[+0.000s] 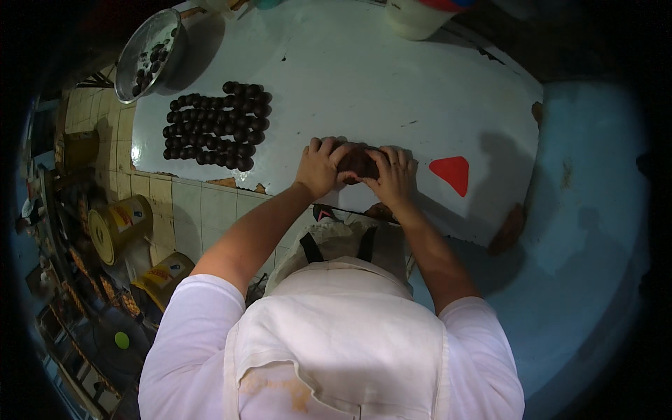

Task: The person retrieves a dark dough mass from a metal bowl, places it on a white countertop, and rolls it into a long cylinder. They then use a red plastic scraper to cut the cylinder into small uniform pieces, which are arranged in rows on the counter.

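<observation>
A dark brown lump [358, 164] sits between the person's two hands over the near edge of the white surface [350, 77], roughly midway along that edge; whether it rests there or is slightly lifted cannot be told. The left hand [318, 166] has its grip curled against the lump's left side, and the right hand [397, 175] has its grip closed on the opposite side, thumb toward the near face, so the piece is pinched between the two. Just beside the right hand lies a flat red piece [452, 173], roughly triangular with rounded corners. To the left of the hands, well apart from them, dark balls [220, 126] stand in several close rows, many touching. Beyond these, at the far left corner, a metal bowl [180, 49] holds more dark round pieces among something whitish. A pale bucket [413, 19] stands at the far edge. Yellow buckets [120, 227] are on the left, off the surface, by the tiled floor [189, 217].
</observation>
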A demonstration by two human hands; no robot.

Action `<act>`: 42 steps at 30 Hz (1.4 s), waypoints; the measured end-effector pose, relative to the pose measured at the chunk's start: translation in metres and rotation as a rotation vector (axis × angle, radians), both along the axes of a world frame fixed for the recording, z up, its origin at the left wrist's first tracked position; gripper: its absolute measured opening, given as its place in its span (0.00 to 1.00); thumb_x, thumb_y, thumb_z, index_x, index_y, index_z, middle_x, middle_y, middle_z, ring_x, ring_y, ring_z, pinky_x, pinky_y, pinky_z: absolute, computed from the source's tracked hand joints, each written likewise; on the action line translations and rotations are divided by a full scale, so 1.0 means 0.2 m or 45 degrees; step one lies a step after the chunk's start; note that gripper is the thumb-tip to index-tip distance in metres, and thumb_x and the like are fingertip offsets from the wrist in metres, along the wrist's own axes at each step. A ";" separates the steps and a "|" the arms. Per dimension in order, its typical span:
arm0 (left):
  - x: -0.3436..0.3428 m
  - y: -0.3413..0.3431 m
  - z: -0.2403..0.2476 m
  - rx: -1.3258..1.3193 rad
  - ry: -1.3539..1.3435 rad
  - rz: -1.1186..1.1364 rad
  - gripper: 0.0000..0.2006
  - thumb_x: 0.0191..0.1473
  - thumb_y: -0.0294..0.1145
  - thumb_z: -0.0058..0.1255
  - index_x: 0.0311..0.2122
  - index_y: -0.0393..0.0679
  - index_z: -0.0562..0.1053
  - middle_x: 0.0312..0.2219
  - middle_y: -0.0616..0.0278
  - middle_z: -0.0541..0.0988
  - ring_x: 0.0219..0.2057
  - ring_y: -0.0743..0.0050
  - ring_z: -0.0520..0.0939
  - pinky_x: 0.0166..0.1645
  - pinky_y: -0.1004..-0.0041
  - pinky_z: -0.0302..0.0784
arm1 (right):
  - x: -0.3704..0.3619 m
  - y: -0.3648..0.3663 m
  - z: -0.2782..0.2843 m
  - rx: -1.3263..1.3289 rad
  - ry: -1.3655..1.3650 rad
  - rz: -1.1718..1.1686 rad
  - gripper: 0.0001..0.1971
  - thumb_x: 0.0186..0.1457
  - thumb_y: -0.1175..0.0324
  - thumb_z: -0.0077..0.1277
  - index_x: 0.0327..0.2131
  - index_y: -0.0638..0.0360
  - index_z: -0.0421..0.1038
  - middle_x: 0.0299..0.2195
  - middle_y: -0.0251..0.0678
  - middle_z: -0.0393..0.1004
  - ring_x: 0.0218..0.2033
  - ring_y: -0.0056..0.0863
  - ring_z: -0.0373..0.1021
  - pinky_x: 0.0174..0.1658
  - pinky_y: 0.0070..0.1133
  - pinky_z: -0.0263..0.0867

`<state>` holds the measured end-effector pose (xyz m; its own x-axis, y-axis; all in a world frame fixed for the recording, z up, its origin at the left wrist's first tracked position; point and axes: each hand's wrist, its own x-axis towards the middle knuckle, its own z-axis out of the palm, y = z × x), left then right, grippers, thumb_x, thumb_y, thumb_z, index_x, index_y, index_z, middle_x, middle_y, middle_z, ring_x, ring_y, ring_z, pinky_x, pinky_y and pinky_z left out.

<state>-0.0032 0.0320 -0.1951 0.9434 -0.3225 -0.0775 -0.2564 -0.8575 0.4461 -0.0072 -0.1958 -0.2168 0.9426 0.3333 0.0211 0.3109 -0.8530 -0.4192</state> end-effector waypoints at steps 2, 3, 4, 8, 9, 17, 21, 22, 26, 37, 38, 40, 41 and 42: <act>0.10 0.00 -0.05 -0.001 0.022 -0.001 0.34 0.49 0.58 0.63 0.60 0.58 0.71 0.50 0.54 0.76 0.49 0.40 0.75 0.53 0.46 0.74 | 0.08 -0.01 -0.06 0.096 0.096 -0.048 0.37 0.41 0.49 0.73 0.56 0.41 0.71 0.58 0.34 0.68 0.61 0.44 0.61 0.61 0.50 0.56; 0.16 -0.01 -0.03 0.016 0.065 0.014 0.34 0.52 0.62 0.60 0.60 0.56 0.71 0.48 0.52 0.78 0.48 0.39 0.77 0.54 0.48 0.76 | 0.12 0.00 -0.07 0.148 0.146 -0.067 0.37 0.42 0.47 0.72 0.57 0.42 0.71 0.59 0.36 0.67 0.63 0.46 0.59 0.62 0.52 0.55; 0.23 -0.02 -0.01 0.046 0.221 0.022 0.34 0.53 0.62 0.59 0.61 0.56 0.71 0.49 0.52 0.78 0.49 0.39 0.77 0.55 0.49 0.75 | 0.20 -0.01 -0.07 0.198 0.358 -0.076 0.37 0.44 0.47 0.71 0.57 0.42 0.70 0.59 0.37 0.67 0.64 0.47 0.59 0.63 0.50 0.56; 0.44 -0.06 0.12 0.178 0.489 0.053 0.38 0.56 0.67 0.55 0.66 0.61 0.66 0.54 0.52 0.76 0.56 0.37 0.73 0.61 0.47 0.72 | 0.40 0.00 0.22 0.163 0.571 -0.136 0.34 0.49 0.50 0.69 0.59 0.44 0.69 0.57 0.41 0.71 0.62 0.48 0.63 0.62 0.40 0.63; 0.42 -0.08 0.13 0.188 0.356 0.026 0.38 0.55 0.68 0.55 0.67 0.62 0.65 0.55 0.53 0.75 0.57 0.37 0.72 0.62 0.46 0.71 | 0.37 -0.02 0.19 0.114 0.376 -0.139 0.33 0.50 0.50 0.68 0.59 0.45 0.70 0.56 0.40 0.72 0.60 0.47 0.65 0.62 0.39 0.64; 0.34 -0.08 0.12 -0.050 0.356 0.275 0.42 0.49 0.66 0.62 0.67 0.65 0.65 0.62 0.51 0.67 0.62 0.33 0.66 0.65 0.46 0.65 | 0.31 -0.06 0.12 0.535 0.340 -0.280 0.28 0.56 0.48 0.63 0.58 0.40 0.74 0.61 0.37 0.65 0.64 0.45 0.57 0.67 0.41 0.55; 0.16 -0.08 -0.04 -0.255 0.041 0.205 0.41 0.48 0.56 0.67 0.66 0.59 0.66 0.63 0.47 0.64 0.64 0.31 0.63 0.66 0.44 0.63 | 0.10 0.01 -0.03 0.402 0.009 -0.249 0.28 0.57 0.46 0.61 0.60 0.36 0.73 0.62 0.38 0.64 0.66 0.48 0.52 0.69 0.46 0.50; 0.13 -0.07 -0.09 -0.351 -0.066 0.154 0.41 0.48 0.53 0.69 0.66 0.58 0.66 0.64 0.46 0.63 0.64 0.30 0.62 0.67 0.44 0.63 | 0.05 0.01 -0.04 0.401 -0.070 -0.234 0.28 0.57 0.47 0.61 0.60 0.36 0.73 0.62 0.38 0.64 0.66 0.49 0.51 0.69 0.47 0.49; -0.07 -0.12 -0.03 -0.257 -0.265 0.153 0.44 0.41 0.46 0.73 0.65 0.59 0.66 0.62 0.51 0.64 0.64 0.35 0.61 0.66 0.43 0.62 | -0.14 0.03 -0.05 0.379 -0.155 -0.196 0.34 0.50 0.61 0.69 0.61 0.36 0.69 0.65 0.39 0.56 0.68 0.57 0.46 0.68 0.54 0.48; 0.15 -0.06 -0.17 -0.066 -0.155 0.087 0.37 0.52 0.64 0.57 0.64 0.60 0.66 0.58 0.58 0.68 0.57 0.46 0.67 0.59 0.47 0.63 | 0.10 0.02 -0.07 -0.008 -0.160 -0.168 0.32 0.51 0.53 0.67 0.60 0.30 0.69 0.61 0.36 0.63 0.63 0.47 0.56 0.57 0.49 0.56; 0.17 -0.07 -0.16 -0.075 -0.117 0.105 0.36 0.53 0.64 0.57 0.64 0.60 0.66 0.58 0.58 0.69 0.57 0.45 0.68 0.59 0.47 0.63 | 0.14 0.02 -0.08 0.003 -0.158 -0.177 0.32 0.52 0.52 0.66 0.60 0.30 0.69 0.60 0.35 0.64 0.62 0.46 0.57 0.56 0.48 0.56; 0.20 -0.08 -0.12 -0.093 -0.040 0.143 0.35 0.54 0.63 0.57 0.64 0.60 0.66 0.58 0.58 0.70 0.58 0.45 0.69 0.60 0.45 0.62 | 0.17 0.01 -0.08 0.016 -0.128 -0.203 0.30 0.53 0.52 0.65 0.61 0.30 0.69 0.59 0.34 0.65 0.62 0.46 0.58 0.56 0.48 0.56; 0.21 -0.08 -0.11 -0.060 0.005 0.162 0.36 0.54 0.62 0.58 0.64 0.60 0.66 0.58 0.58 0.70 0.58 0.45 0.69 0.61 0.45 0.63 | 0.18 0.02 -0.06 0.024 -0.106 -0.213 0.30 0.54 0.53 0.65 0.61 0.31 0.69 0.59 0.34 0.65 0.62 0.46 0.58 0.57 0.49 0.56; 0.21 -0.09 -0.11 -0.028 0.050 0.181 0.36 0.54 0.62 0.59 0.65 0.60 0.66 0.58 0.58 0.70 0.58 0.44 0.69 0.61 0.45 0.63 | 0.20 0.02 -0.03 0.032 -0.082 -0.223 0.29 0.55 0.54 0.64 0.61 0.31 0.69 0.59 0.34 0.66 0.62 0.46 0.58 0.58 0.49 0.56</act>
